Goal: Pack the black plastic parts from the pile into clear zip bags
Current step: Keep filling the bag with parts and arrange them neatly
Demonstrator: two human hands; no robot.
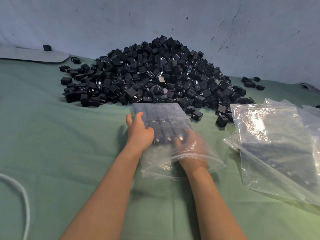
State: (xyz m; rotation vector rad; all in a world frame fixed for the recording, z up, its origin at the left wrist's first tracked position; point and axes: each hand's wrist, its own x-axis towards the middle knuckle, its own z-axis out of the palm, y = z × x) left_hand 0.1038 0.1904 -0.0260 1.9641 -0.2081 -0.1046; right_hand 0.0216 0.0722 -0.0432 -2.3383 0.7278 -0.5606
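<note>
A big pile of black plastic parts lies on the green cloth against the wall. In front of it lies a clear zip bag with its mouth toward me and black parts in rows inside. My left hand rests on the outside of the bag at its left edge, fingers fairly straight, thumb spread. My right hand is inside the bag through its open mouth, blurred by motion and by the plastic. Its fingers reach against the nearest row of parts.
A stack of empty clear zip bags lies to the right of the bag. Loose black parts sit at the pile's right and left ends. A white cable curves at the lower left. A grey flat board lies at the back left.
</note>
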